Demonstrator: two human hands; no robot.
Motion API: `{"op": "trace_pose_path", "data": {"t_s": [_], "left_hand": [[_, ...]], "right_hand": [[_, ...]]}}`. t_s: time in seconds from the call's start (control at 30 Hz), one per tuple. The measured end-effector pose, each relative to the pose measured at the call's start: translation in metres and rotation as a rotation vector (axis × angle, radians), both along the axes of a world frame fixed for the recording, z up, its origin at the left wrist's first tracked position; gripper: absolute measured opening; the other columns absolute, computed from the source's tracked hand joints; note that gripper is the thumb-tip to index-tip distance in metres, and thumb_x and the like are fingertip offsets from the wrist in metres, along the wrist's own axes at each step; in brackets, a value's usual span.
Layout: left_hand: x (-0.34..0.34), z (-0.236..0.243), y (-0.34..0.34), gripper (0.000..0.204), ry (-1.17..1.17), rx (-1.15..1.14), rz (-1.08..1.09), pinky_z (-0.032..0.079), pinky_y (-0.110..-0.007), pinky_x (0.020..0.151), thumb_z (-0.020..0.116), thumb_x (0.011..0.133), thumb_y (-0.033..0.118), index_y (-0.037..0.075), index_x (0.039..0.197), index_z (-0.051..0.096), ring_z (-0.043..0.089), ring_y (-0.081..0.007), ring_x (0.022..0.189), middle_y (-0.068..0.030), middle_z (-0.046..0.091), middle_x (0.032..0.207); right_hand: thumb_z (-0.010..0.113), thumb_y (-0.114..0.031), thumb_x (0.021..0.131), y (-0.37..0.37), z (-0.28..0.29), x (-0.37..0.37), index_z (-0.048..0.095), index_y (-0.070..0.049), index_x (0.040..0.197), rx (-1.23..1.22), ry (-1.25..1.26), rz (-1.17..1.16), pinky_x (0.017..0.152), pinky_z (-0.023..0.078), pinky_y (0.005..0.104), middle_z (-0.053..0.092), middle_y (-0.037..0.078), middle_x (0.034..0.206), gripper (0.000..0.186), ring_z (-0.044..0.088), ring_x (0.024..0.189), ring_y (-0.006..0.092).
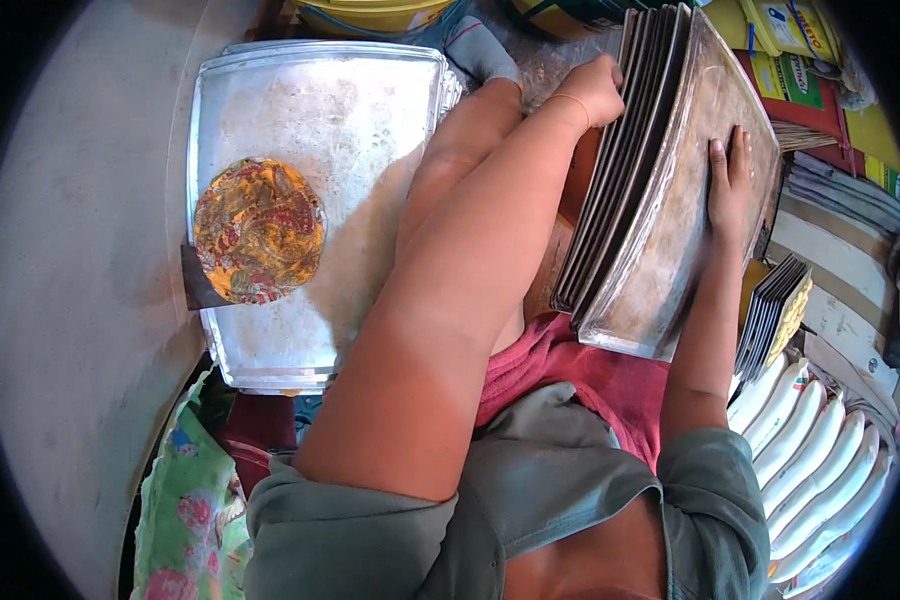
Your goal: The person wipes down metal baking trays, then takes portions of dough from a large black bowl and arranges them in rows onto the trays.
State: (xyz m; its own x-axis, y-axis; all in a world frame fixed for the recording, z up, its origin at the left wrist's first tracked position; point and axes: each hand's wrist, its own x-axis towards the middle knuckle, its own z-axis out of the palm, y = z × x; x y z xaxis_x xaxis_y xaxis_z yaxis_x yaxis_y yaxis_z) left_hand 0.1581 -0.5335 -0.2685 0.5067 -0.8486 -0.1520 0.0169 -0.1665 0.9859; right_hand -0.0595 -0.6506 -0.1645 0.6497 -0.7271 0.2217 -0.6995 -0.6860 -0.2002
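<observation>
A thick stack of worn metal baking trays (660, 200) stands on edge, tilted, in front of me to the right. My left hand (590, 90) is closed at its far left edge, fingertips partly hidden against the tray rims. My right hand (731, 190) lies flat on the broad brown-stained face of the outermost tray, fingers stretched out. To the left lies another stack of silvery trays (360, 110), its top one flat and face up. On that rests a round pad in orange and red patterned cloth (260, 230), with a dark flat piece (200, 278) under its left edge.
Yellow buckets (375, 18) stand at the far side. On the right are a small stack of dark-edged trays (770, 310), white plastic packs (810, 450) and folded grey cloths (850, 195). A green flowered cloth (195, 490) hangs lower left. A grey wall (80, 250) bounds the left.
</observation>
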Motion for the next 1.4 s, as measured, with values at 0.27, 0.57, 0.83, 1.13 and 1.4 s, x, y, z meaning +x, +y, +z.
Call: {"op": "trace_pose_path", "data": {"t_s": [0.27, 0.57, 0.83, 1.13, 1.4], "left_hand": [[0.011, 0.003, -0.004, 0.016, 0.052, 0.056, -0.140, 0.053, -0.034, 0.058, 0.070, 0.074, 0.015, 0.001, 0.082, 0.071, 0.064, -0.0222, 0.065, -0.0120, 0.069, 0.077], [0.004, 0.023, 0.012, 0.028, -0.105, -0.046, 0.024, 0.051, -0.036, 0.075, 0.074, 0.069, 0.020, -0.001, 0.087, 0.071, 0.066, -0.0246, 0.078, -0.0124, 0.070, 0.082], [0.008, 0.034, 0.010, 0.036, 0.113, -0.036, -0.180, 0.051, -0.036, 0.075, 0.073, 0.070, 0.027, -0.001, 0.093, 0.072, 0.064, -0.0235, 0.079, -0.0150, 0.070, 0.083], [0.011, 0.035, 0.009, 0.024, -0.009, -0.138, -0.129, 0.049, -0.033, 0.075, 0.071, 0.069, 0.018, 0.000, 0.085, 0.073, 0.063, -0.0219, 0.081, -0.0122, 0.068, 0.088], [-0.001, 0.064, 0.021, 0.022, 0.427, -0.188, -0.136, 0.046, -0.029, 0.075, 0.064, 0.078, 0.019, -0.001, 0.087, 0.069, 0.058, -0.0155, 0.081, -0.0060, 0.067, 0.087]], "right_hand": [[0.044, -0.051, 0.096, -0.001, 0.000, 0.004, 0.034, -0.006, 0.147, -0.007, -0.017, 0.045, 0.116, 0.010, 0.0463, 0.029, 0.019, 0.153, 0.069, 0.023, 0.144, 0.0297], [0.046, -0.050, 0.096, -0.004, -0.001, 0.000, 0.036, -0.005, 0.146, -0.001, -0.031, 0.046, 0.116, 0.012, 0.0448, 0.030, 0.020, 0.152, 0.067, 0.025, 0.143, 0.0309], [0.047, -0.049, 0.096, -0.002, -0.001, -0.003, 0.037, -0.005, 0.145, -0.004, -0.036, 0.029, 0.116, 0.013, 0.0436, 0.031, 0.021, 0.151, 0.067, 0.026, 0.143, 0.0312], [0.047, -0.048, 0.096, 0.007, 0.005, 0.009, 0.037, -0.006, 0.145, -0.014, -0.028, 0.029, 0.116, 0.014, 0.0438, 0.032, 0.022, 0.151, 0.065, 0.028, 0.142, 0.0329], [0.052, -0.050, 0.092, 0.013, 0.004, 0.002, 0.041, -0.005, 0.143, -0.075, -0.004, -0.037, 0.116, 0.015, 0.0465, 0.035, 0.023, 0.149, 0.069, 0.030, 0.140, 0.0327]]}}
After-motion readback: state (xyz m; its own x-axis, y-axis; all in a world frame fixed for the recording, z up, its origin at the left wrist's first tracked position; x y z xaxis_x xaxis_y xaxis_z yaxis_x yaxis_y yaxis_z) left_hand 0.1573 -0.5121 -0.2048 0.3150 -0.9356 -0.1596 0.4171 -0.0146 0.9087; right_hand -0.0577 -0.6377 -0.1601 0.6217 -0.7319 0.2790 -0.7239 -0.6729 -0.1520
